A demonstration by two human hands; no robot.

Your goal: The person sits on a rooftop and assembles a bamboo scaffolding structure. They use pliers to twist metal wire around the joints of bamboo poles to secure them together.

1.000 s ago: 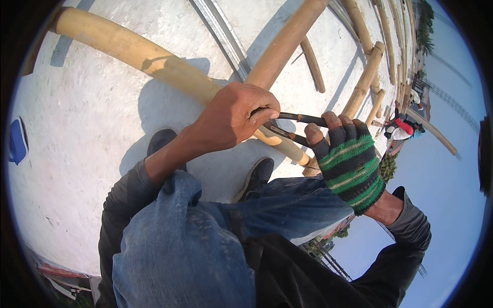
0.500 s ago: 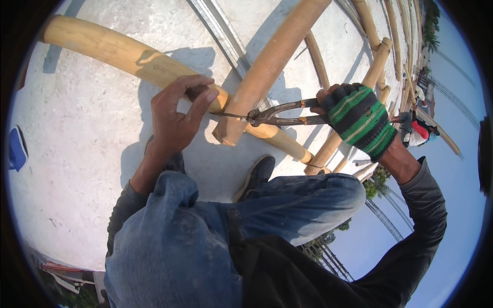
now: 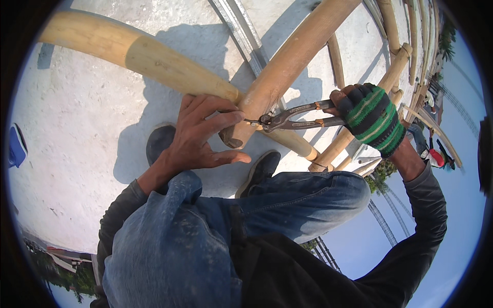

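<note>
Two bamboo poles cross in front of me: a slanting pole (image 3: 303,49) lies over a long pole (image 3: 174,66). My gloved right hand (image 3: 371,117) grips the handles of dark end-cutting pincers (image 3: 304,109), whose jaws meet a thin dark wire (image 3: 250,121) at the crossing. My bare left hand (image 3: 197,134) is at the lower end of the slanting pole, with thumb and fingers apart. Its index fingertip is at the wire's free end; whether it presses on the wire or the pole I cannot tell. The wire's path behind the poles is hidden.
A metal channel (image 3: 240,36) passes beside the crossing. Several more bamboo poles (image 3: 395,72) extend to the right over the pale curved surface (image 3: 77,149). My shoes (image 3: 263,169) rest close to the crossing. A person in red (image 3: 436,156) is far right; a blue shoe (image 3: 17,146) lies far left.
My left hand has moved right and its thumb has spread away from the fingers; the index finger now reaches the wire's end. The pincers stay on the wire. The view has shifted slightly.
</note>
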